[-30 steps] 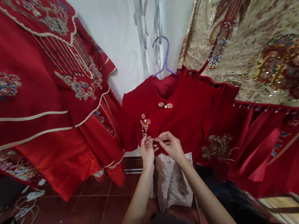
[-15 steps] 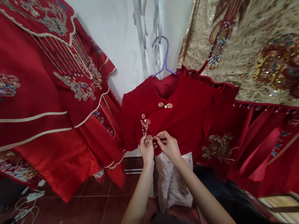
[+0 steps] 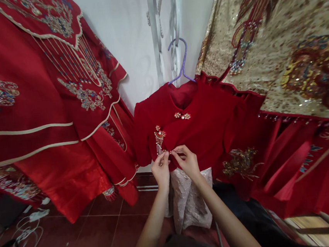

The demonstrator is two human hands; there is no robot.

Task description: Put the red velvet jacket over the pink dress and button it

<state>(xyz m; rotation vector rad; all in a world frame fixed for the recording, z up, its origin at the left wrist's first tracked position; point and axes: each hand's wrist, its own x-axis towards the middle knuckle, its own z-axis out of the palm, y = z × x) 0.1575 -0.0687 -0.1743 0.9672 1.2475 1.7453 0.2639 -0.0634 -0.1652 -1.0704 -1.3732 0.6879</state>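
A short-sleeved red jacket [image 3: 203, 131] hangs in front of me on a purple hanger [image 3: 185, 59]. My left hand [image 3: 161, 172] and my right hand [image 3: 187, 161] meet at the lower front of the jacket. Each pinches one side of a small beaded fastener [image 3: 169, 152], which the fingertips partly hide. Just above my left hand a beaded brooch-like clasp [image 3: 159, 135] with dangling strands sits on the cloth. Another jewelled clasp [image 3: 182, 116] lies across the fabric below the collar. Pale shiny cloth [image 3: 191, 202] hangs beneath the jacket's hem.
Red embroidered garments [image 3: 91, 88] hang at the left. A gold sequined garment [image 3: 269, 59] and red skirts [image 3: 287, 158] crowd the right. A white metal rack [image 3: 155, 35] stands at the wall. White cables [image 3: 28, 233] lie on the tiled floor [image 3: 93, 235].
My left hand has shifted slightly down and left, uncovering more of the dangling strands. The right hand stays almost in place, still pinching at the fastener.
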